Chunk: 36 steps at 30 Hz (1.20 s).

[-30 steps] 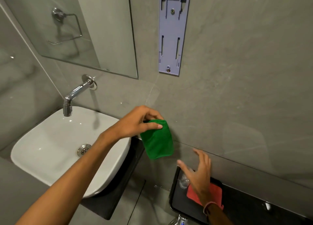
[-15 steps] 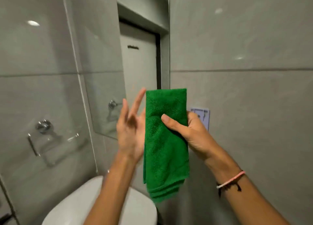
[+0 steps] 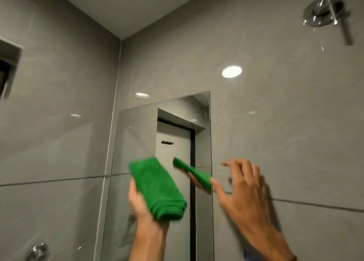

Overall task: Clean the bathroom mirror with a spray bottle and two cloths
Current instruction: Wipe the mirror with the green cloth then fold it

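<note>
A folded green cloth (image 3: 157, 188) lies across the palm and fingers of my left hand (image 3: 140, 205), raised in front of the lower part of the wall mirror (image 3: 137, 142). The mirror reflects the cloth and the hand as a green strip near its right edge. My right hand (image 3: 242, 193) hovers just right of the mirror's edge over the grey tile, fingers spread and holding nothing. No spray bottle or second cloth is in view.
A chrome wall fitting (image 3: 323, 12) sticks out at the top right. A recessed niche (image 3: 7, 67) is set in the left wall, and another chrome fitting (image 3: 37, 252) sits at the bottom left. The mirror shows a reflected door.
The green cloth has passed from my right hand to my left. My right hand has let go and opened. The view has tilted up from the sink to the mirror.
</note>
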Each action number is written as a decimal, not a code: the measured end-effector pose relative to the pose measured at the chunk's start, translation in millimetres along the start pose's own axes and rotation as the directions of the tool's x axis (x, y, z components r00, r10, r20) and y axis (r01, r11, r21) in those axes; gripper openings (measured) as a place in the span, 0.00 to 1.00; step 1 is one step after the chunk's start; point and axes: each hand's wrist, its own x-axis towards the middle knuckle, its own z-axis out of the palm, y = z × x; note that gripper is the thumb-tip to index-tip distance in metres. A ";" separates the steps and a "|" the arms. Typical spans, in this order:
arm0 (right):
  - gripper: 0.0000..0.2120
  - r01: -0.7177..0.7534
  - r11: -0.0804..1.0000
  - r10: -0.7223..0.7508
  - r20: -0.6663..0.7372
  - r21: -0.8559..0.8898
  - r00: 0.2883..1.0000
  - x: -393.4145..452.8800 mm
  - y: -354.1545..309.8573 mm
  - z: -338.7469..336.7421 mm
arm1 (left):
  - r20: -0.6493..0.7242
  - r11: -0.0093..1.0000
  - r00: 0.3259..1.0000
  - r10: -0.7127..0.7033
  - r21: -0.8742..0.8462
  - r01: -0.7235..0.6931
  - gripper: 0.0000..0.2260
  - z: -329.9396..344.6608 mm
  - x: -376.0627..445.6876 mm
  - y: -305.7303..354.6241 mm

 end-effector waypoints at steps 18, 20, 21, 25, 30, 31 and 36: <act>0.36 0.285 0.784 -0.386 -0.073 -0.551 0.920 95.3 27.0 61.5 | 0.696 -0.006 0.602 0.391 0.656 -0.754 0.24 121.1 219.0 -25.8; 0.37 0.290 0.778 -0.405 -0.093 -0.558 0.909 97.9 30.1 65.6 | 0.611 0.013 0.676 0.412 0.737 -0.675 0.23 98.9 252.8 -6.7; 0.37 0.296 0.775 -0.419 -0.103 -0.558 0.902 98.7 32.1 67.4 | 0.560 0.037 0.714 0.420 0.776 -0.630 0.23 84.7 267.0 0.9; 0.36 0.310 0.773 -0.468 -0.166 -0.553 0.868 105.1 39.7 76.8 | 0.374 0.143 0.821 0.432 0.870 -0.472 0.23 17.3 304.1 14.5; 0.38 0.280 0.768 -0.465 -0.201 -0.576 0.862 118.3 54.2 95.7 | 0.149 0.228 0.890 0.430 0.936 -0.267 0.24 -78.6 296.1 1.1; 0.39 0.269 0.773 -0.457 -0.209 -0.575 0.865 118.6 58.4 102.1 | 0.089 0.256 0.903 0.420 0.943 -0.212 0.24 -104.8 287.0 -5.7; 0.39 0.227 0.744 -0.457 -0.230 -0.629 0.859 139.1 71.4 116.4 | -0.153 0.348 0.909 0.388 0.937 0.010 0.24 -207.5 212.0 -53.2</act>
